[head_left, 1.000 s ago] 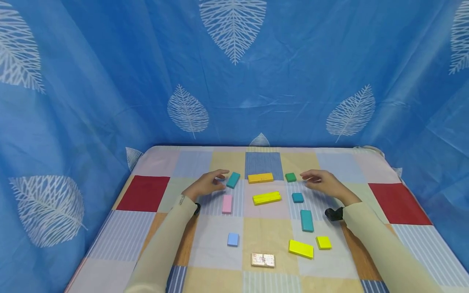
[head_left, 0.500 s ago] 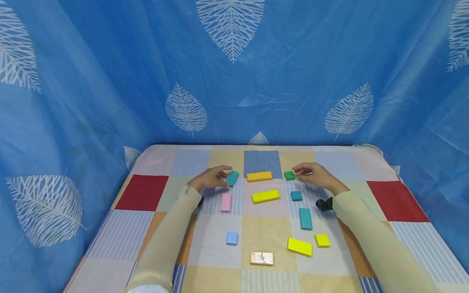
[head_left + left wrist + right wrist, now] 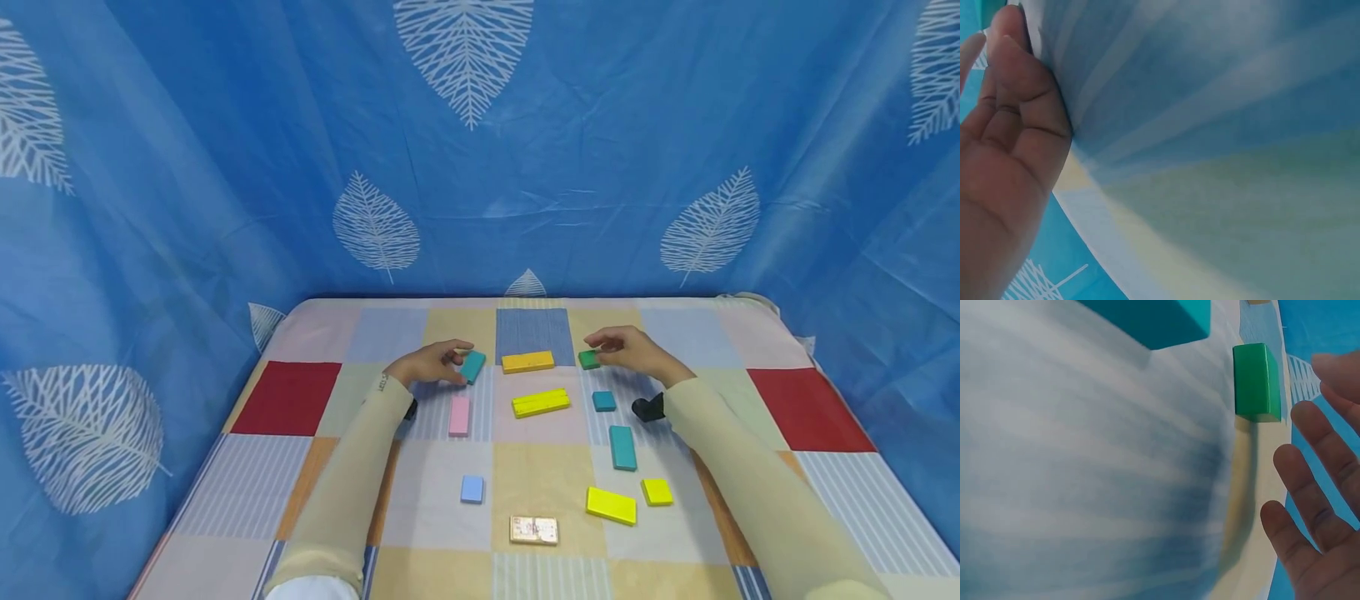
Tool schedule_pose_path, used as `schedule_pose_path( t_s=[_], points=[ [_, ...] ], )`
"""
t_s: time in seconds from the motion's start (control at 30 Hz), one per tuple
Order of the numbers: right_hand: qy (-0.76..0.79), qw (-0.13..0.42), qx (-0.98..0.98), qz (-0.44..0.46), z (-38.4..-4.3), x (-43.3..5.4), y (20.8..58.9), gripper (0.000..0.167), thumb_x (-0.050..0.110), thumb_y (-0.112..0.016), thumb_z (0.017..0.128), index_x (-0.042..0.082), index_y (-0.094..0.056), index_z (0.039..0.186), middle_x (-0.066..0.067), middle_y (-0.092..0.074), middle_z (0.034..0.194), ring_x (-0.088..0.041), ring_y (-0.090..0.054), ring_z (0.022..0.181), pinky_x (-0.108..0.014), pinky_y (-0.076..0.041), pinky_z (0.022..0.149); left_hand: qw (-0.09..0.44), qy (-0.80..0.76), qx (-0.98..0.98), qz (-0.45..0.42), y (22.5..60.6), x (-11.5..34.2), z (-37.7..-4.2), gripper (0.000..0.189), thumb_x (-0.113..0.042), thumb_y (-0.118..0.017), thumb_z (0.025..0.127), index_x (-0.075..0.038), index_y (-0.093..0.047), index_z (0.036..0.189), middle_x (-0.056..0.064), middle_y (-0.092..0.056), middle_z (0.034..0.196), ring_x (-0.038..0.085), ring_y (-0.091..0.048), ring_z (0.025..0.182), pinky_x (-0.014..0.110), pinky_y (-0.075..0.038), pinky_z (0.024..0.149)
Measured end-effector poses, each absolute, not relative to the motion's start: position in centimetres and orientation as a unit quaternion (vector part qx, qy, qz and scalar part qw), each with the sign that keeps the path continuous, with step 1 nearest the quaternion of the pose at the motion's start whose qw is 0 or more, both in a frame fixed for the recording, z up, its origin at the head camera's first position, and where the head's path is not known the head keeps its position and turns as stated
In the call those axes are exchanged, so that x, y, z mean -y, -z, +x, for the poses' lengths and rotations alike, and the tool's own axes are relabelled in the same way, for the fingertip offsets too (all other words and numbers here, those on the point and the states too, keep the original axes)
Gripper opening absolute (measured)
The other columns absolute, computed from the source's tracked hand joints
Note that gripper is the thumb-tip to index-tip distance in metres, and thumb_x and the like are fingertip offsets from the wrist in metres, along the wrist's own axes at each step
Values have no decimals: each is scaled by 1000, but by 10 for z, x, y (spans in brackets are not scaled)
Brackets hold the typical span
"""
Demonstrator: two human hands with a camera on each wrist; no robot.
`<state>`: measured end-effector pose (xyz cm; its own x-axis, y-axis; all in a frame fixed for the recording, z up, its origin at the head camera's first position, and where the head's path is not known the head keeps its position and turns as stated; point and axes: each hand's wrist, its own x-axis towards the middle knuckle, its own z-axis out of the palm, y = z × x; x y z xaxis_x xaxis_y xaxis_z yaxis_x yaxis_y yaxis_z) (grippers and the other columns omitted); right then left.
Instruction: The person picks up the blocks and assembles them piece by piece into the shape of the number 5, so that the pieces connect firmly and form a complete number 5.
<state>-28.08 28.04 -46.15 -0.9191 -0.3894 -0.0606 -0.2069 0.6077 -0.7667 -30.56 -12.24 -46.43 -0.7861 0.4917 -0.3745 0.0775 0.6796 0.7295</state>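
At the back left of the table, my left hand (image 3: 426,364) has its index finger and thumb spread at the near side of a teal rectangular block (image 3: 473,367). A corner of that block (image 3: 990,9) shows past the fingertips in the left wrist view. My right hand (image 3: 632,348) reaches over a small green block (image 3: 588,359), its index finger above and its thumb at the right side. From the right wrist, the green block (image 3: 1254,381) stands apart from the parted, relaxed fingers (image 3: 1297,472). Both blocks lie on the patchwork cloth.
Between the hands lie an orange block (image 3: 528,362) and a yellow block (image 3: 541,403). Nearer are a pink block (image 3: 459,416), teal blocks (image 3: 622,448), a light blue block (image 3: 472,490), yellow blocks (image 3: 611,506) and a patterned block (image 3: 533,530). A blue curtain (image 3: 465,208) hangs behind.
My right hand has moved left and farther back, from beside the green block to over it. The left hand has edged closer to the teal block. The blocks keep their arrangement.
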Motion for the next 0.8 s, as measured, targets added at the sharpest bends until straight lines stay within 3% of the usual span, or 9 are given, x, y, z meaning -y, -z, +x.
schedule_pose_path(
  t_s=[0.23,0.53,0.8],
  points=[
    [397,124,-895,-160,-291,-269,460,39,1,-71,101,-11,-65,138,-30,-67,137,-43,-64,119,-58,-51,108,295,-359,-871,158,465,121,-309,72,-10,-79,100,-9,-45,164,18,-57,148,32,-52,134,46,-42,118],
    [396,130,-892,-175,-299,-254,458,37,-1,-70,101,-13,-65,136,-33,-66,136,-50,-62,126,-60,-49,109,300,-371,-866,150,465,123,-310,72,-8,-78,100,-10,-44,164,17,-57,144,30,-51,131,44,-43,115],
    [407,139,-879,-205,-305,-242,463,37,-3,-69,101,-17,-63,135,-36,-65,135,-53,-61,127,-59,-51,108,310,-391,-855,145,466,125,-309,73,-7,-76,101,-10,-41,165,21,-53,151,34,-49,138,48,-40,120]
  ],
)
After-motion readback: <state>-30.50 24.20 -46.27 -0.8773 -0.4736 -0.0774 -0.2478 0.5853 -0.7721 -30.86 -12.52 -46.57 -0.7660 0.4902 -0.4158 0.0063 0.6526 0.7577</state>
